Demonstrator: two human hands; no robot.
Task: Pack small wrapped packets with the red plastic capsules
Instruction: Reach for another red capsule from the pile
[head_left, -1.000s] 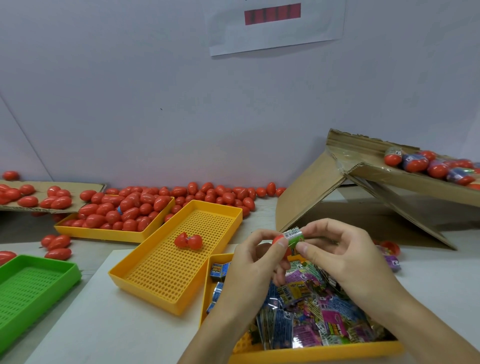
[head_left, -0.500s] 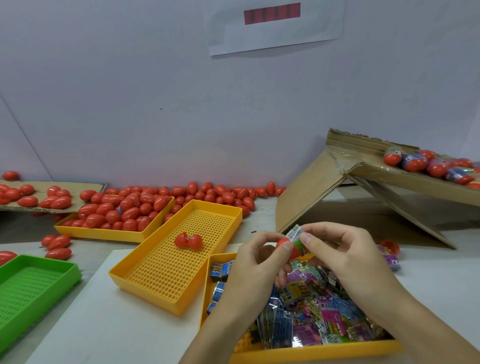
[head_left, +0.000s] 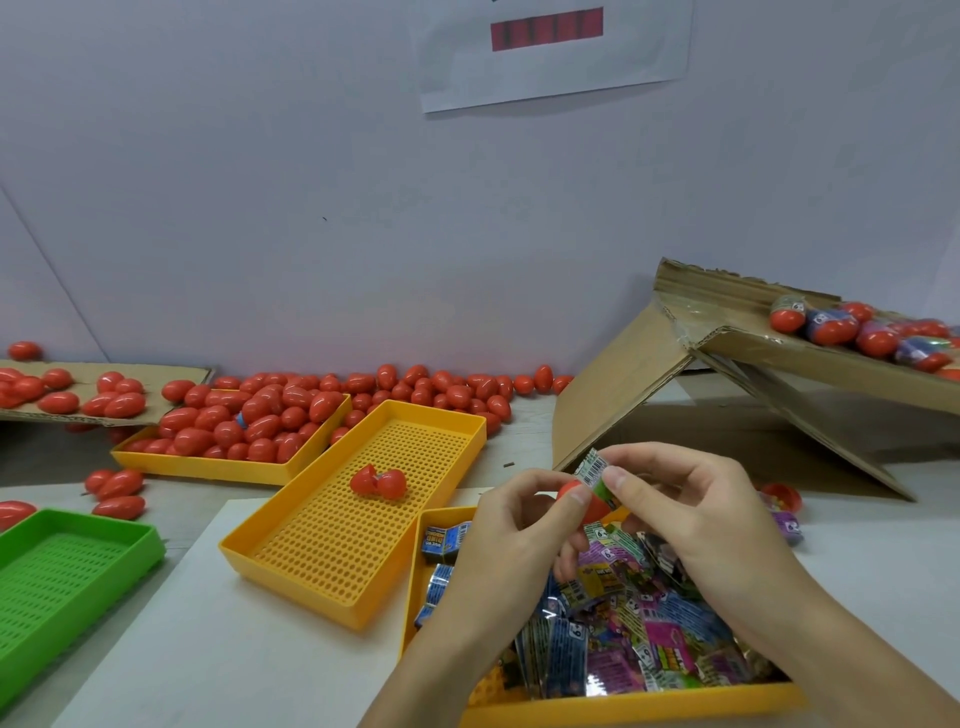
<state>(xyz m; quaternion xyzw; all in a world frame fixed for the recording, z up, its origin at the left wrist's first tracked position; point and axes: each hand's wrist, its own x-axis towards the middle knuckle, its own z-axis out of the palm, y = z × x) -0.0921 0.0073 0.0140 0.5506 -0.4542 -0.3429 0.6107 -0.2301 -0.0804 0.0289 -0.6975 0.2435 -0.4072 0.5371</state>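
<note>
My left hand (head_left: 511, 525) grips a red capsule half (head_left: 589, 506) between thumb and fingers. My right hand (head_left: 685, 514) pinches a small green wrapped packet (head_left: 597, 475) with a barcode end, pushing it into that capsule. Both hands hover over a yellow tray (head_left: 623, 709) heaped with several colourful wrapped packets (head_left: 639, 623). An opened red capsule (head_left: 378, 481) lies in the empty perforated yellow tray (head_left: 291, 540) to the left.
A yellow tray (head_left: 208, 465) full of red capsules sits at back left, with more strewn along the wall (head_left: 441, 387). A tilted cardboard box (head_left: 727, 332) at right carries filled capsules (head_left: 852, 327). A green tray (head_left: 67, 577) stands at the left edge.
Both hands have sunk slightly toward the packet tray, and the packet has tilted and gone a little deeper into the capsule half.
</note>
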